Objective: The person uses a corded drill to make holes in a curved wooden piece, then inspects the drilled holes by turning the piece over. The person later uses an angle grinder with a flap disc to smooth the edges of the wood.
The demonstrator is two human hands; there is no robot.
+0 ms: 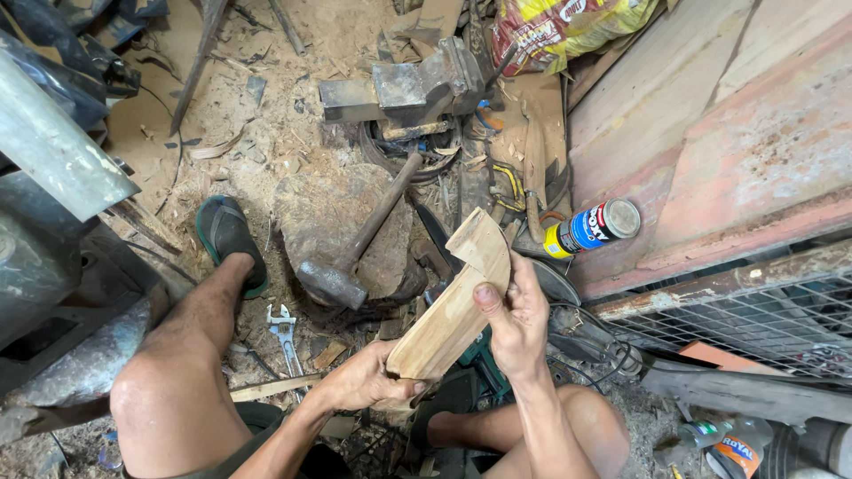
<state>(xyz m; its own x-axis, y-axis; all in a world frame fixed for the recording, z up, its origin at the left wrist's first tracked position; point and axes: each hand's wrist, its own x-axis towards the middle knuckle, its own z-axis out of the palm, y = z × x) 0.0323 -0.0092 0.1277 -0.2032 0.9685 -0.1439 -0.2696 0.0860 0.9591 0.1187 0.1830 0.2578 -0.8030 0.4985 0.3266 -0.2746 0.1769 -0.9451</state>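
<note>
I hold a curved piece of pale wood (454, 302) with both hands, above my knees. My left hand (366, 381) grips its lower end, thumb across the wood. My right hand (515, 321) clasps the upper part from the right, thumb pressed on the flat face. The wood's top end has a stepped, notched cut. Below it, partly hidden, lies a green power tool (482, 355).
A sledgehammer (342, 270) rests on a stone on the sawdust floor, a bench vise (417, 89) beyond it. An adjustable wrench (284, 335) lies by my left foot in a sandal (229, 238). A blue-and-yellow can (593, 227) lies against a reddish panel (745, 151); wire mesh (754, 310) at right.
</note>
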